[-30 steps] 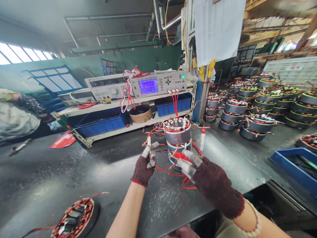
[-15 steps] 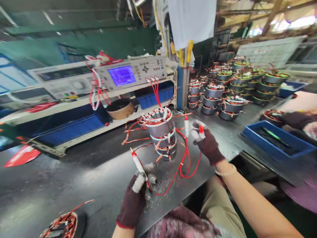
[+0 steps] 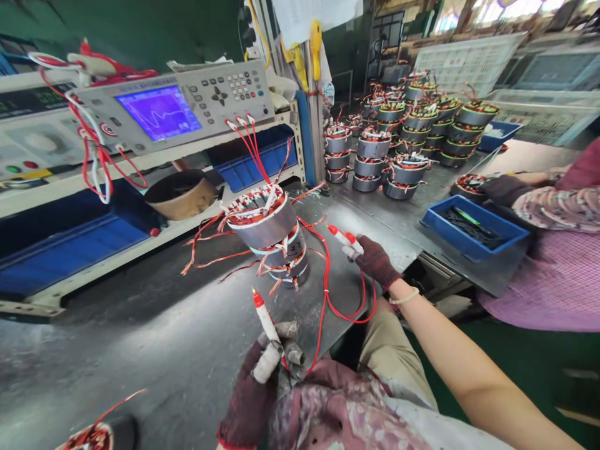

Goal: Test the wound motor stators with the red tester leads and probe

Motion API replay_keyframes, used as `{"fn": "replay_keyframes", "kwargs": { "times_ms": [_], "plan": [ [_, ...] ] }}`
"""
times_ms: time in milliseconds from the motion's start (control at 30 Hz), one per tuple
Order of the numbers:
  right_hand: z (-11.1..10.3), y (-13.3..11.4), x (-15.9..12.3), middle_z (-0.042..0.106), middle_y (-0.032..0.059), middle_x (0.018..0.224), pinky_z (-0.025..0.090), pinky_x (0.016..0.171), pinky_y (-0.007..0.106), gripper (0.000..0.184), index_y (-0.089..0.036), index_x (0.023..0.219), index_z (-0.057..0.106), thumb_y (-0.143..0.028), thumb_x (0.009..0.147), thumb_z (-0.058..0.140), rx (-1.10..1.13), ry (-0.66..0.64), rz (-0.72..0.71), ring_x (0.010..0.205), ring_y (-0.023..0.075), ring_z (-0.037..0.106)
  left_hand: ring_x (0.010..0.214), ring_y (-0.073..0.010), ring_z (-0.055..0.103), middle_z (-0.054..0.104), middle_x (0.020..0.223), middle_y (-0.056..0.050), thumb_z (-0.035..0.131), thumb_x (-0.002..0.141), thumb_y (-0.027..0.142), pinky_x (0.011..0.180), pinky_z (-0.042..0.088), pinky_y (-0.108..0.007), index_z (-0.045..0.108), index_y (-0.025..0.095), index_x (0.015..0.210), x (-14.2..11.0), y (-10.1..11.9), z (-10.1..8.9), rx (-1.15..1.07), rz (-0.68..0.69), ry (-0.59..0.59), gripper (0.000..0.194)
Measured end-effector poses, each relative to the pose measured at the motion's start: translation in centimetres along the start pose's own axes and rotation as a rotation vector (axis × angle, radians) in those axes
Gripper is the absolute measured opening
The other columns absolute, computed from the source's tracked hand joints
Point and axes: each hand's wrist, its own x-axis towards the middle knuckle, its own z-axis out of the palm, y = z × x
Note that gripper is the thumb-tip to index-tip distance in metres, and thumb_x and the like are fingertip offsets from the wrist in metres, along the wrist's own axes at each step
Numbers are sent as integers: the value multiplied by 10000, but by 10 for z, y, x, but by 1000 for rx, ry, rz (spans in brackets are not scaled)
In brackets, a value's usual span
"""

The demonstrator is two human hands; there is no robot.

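My left hand (image 3: 255, 390), in a dark glove with pale fingertips, is closed around a white test probe (image 3: 266, 319) whose red collar and metal tip point up. Gloved the same way, my right hand (image 3: 375, 259) grips two white test probes (image 3: 347, 239) with red ends, pointing left. Red leads (image 3: 327, 281) loop over the bench beneath it. Between and beyond my hands stands a stack of wound motor stators (image 3: 269, 231), loose copper ends sticking out leftwards. Red wires run from the top stator's area up to the tester (image 3: 175, 103), whose blue screen shows a waveform.
Another stator (image 3: 124, 431) sits at the bench's near left. Stacked stators (image 3: 370, 150) crowd the back right. A blue tray (image 3: 473, 228) of dark tools lies right, beside a co-worker's gloved hand (image 3: 501, 190). Blue bins (image 3: 257, 156) fill the shelf below the tester.
The view has turned right and down. The probe that stood left of my right hand now lies together with the other probe in that hand. My left hand still holds its probe.
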Motion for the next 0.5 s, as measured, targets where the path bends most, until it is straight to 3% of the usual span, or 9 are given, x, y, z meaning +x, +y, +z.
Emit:
{"fn": "replay_keyframes", "kwargs": {
  "times_ms": [133, 367, 500],
  "plan": [
    [10, 9, 0, 733, 34, 746, 483, 735, 338, 281, -203, 1051, 726, -437, 895, 710, -61, -73, 35, 724, 224, 659, 537, -127, 571, 749, 799, -79, 950, 732, 472, 430, 377, -205, 825, 187, 1083, -2, -4, 4, -18, -5, 2, 469],
    [21, -9, 14, 774, 32, 786, 539, 735, 296, 374, -173, 1170, 737, -483, 981, 647, -44, -125, -30, 722, 190, 705, 577, -158, 621, 753, 759, -88, 977, 683, 508, 423, 372, -208, 843, 175, 1051, 0, -5, 0, -17, 20, -9, 514],
    [14, -14, -9, 795, 124, 1121, 585, 898, 402, 505, -168, 1334, 707, -492, 947, 709, -120, -60, -120, 999, 278, 745, 522, -124, 573, 762, 756, -76, 959, 707, 521, 411, 372, -202, 828, 161, 1056, 3, -2, -5, 20, 61, 91, 518]
  ]
}}
